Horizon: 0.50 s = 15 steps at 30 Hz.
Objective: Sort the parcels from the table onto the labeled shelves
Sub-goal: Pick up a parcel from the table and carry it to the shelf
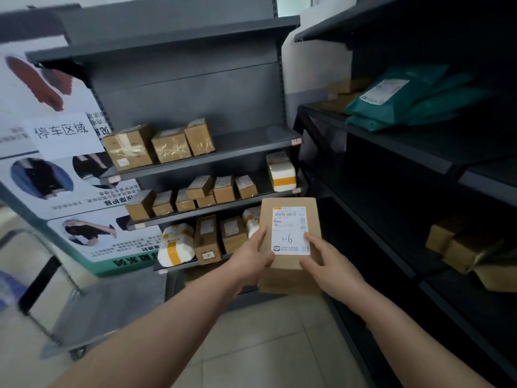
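Between left hand (253,260) and right hand (328,266), curled fingers (262,237) grip the parcel (291,219).

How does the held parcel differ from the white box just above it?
The held parcel is brown cardboard; the white box carries a yellow tape band. The held parcel is gripped by the left hand and right hand; the white box rests on a shelf. Both are boxes.
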{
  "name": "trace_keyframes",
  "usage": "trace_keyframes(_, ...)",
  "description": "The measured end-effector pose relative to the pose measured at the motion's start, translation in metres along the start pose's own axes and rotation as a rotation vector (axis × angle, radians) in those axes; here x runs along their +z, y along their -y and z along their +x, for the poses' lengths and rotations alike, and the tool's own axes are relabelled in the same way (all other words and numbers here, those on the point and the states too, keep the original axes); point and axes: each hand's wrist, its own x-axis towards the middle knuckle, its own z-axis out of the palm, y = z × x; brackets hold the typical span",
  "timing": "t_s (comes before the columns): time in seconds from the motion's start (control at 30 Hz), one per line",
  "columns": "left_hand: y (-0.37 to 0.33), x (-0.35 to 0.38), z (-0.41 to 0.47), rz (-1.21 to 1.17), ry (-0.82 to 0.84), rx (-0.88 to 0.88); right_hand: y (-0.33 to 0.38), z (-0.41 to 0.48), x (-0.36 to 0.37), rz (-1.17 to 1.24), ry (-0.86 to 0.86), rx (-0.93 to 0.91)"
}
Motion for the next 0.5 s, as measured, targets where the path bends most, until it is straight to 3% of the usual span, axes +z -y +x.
trace_keyframes(0.27, -0.005, -0.031, 0.079, -0.028, -0.036, 0.028, 0.016, 0.088, 0.006, -0.034, 0.017, -0.040)
trace_keyframes(0.5, -0.027, -0.101, 0.187, -0.016, -0.139, 0.120, 0.060, 0.215, 0.016, -0.018, -0.049, -0.145)
